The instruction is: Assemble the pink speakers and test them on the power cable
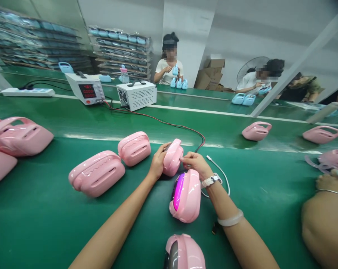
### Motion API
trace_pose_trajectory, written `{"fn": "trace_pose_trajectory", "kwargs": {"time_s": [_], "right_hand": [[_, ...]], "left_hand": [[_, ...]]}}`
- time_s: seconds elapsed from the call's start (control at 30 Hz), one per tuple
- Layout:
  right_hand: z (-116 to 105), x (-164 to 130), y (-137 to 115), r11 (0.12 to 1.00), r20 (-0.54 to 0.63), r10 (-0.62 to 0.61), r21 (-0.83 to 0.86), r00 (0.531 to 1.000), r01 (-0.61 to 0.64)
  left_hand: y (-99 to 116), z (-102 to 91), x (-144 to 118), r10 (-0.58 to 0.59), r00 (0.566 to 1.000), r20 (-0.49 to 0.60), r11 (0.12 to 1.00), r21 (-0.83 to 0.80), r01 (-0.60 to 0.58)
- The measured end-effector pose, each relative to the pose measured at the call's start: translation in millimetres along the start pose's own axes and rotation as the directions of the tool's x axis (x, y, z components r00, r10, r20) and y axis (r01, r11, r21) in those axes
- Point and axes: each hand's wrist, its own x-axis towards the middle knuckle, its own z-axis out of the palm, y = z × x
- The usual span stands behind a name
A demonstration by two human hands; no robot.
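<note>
Right now the left hand [157,162] and the right hand [195,161] are both closed on one pink case [173,157], held upright just above the green surface [45,216]. The left hand wraps its far-left side; the right hand pinches its right edge with the fingertips, close to where a white cable [220,170] and a red-and-black lead [169,123] run in. Whether either wire is plugged into the case cannot be told.

Just in front of it lies a second pink case [185,196] with a strip glowing magenta along its face, which suggests it is powered, perhaps already checked. A third case [184,252] sits nearest the camera, its dark strip unlit. To the left lie two more cases [97,173] [134,148], apart from the hands, and a further cluster [17,136] at the left edge; whether these are finished or waiting is not shown. The leads trace back toward a meter [86,89] with red digits and a white box [136,95].

By this reckoning the work looks mid-batch: one case in hand, one lit, several around. A co-worker's arm [325,220] rests at the right edge, and other people sit across the far belt.
</note>
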Motion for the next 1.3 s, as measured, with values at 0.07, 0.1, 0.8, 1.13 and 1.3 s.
{"fn": "trace_pose_trajectory", "kwargs": {"time_s": [0.07,0.1,0.8,1.13,1.3], "right_hand": [[2,-1,-3,1.000,-0.012,0.026,-0.016,1.000,-0.026],[3,-2,-5,0.999,-0.015,0.038,-0.023,0.999,-0.039],[-38,-78,-49,0.943,-0.072,-0.095,-0.325,0.993,0.067],[-77,-184,38,0.503,-0.096,-0.222,-0.864,0.970,0.030],[-79,-183,51,0.515,-0.123,-0.308,-0.855,0.943,0.057]], "left_hand": [[-2,-0.6,1,0.003,1.000,0.005,1.000,0.002,-0.003],[-3,-0.9,1,0.005,1.000,0.008,1.000,0.003,-0.005],[29,-4.4,-29,0.017,0.990,-0.137,0.964,0.265,0.020],[123,-133.7,-106,0.471,0.863,-0.185,0.420,0.907,-0.035],[113,-164.2,-114,0.008,0.913,-0.408,0.611,0.725,0.318]]}}
